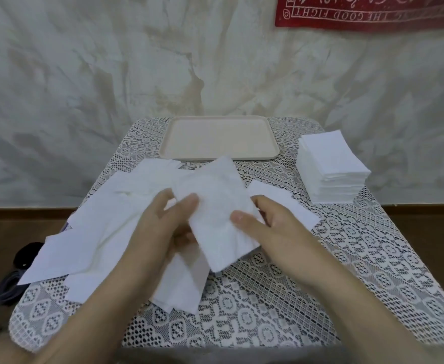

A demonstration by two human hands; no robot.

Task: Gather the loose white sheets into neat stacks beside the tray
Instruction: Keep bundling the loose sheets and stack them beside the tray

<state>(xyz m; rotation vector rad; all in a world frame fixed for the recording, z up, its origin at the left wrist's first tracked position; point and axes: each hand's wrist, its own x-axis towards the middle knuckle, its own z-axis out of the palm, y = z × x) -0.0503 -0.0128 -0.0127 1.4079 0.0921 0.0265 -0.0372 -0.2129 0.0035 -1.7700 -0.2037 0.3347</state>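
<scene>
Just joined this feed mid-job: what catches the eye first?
The left hand and right hand pinch one white sheet over the middle of the lace-covered table. Loose sheets sprawl in a heap at the left; a tall neat stack stands at the right, beside the beige tray at the back.

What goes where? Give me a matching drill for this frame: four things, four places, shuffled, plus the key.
Things:
1. tray
2. stack
3. wrinkled sheet
4. red cloth

Places:
A. on the wall, top right
B. pinched between left hand and right hand
C. far middle of the table
D. on the table, right of the tray

Pairs: 1-C, 2-D, 3-B, 4-A.
</scene>
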